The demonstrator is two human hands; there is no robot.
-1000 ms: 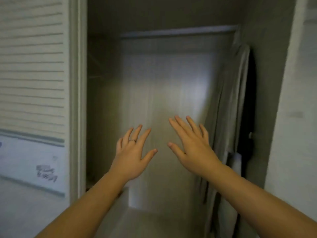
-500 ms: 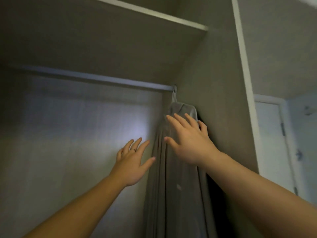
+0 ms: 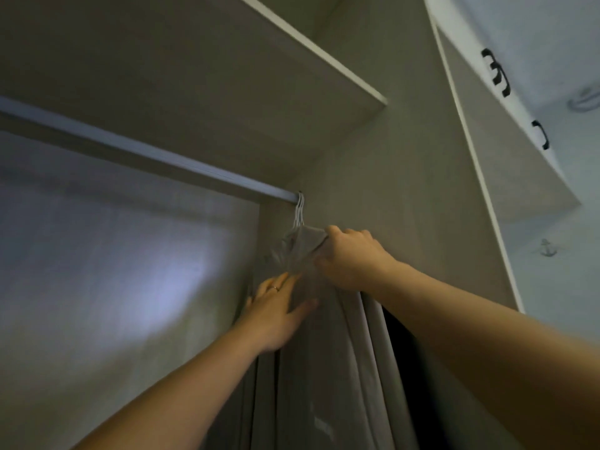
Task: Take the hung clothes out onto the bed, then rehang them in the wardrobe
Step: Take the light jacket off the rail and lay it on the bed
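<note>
Spread open half a second earlier, the right hand [image 3: 352, 258] is now clenched on the shoulder of the long grey fabric garment [image 3: 324, 368]. Left hand [image 3: 276, 313]: laid flat on the cloth, fingers straight. Garment is hung by white wire hangers [image 3: 299, 212] at the right end of the pale metal rail [image 3: 146, 157], against the beige side panel [image 3: 406, 190]. Step judged: first removal. Hooks must be lifted over the rail; free room is found leftward along it.

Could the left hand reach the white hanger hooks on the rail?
Probably yes: the left hand lies flat on the grey garment below the hanger hooks, and nothing blocks the way up.
</note>
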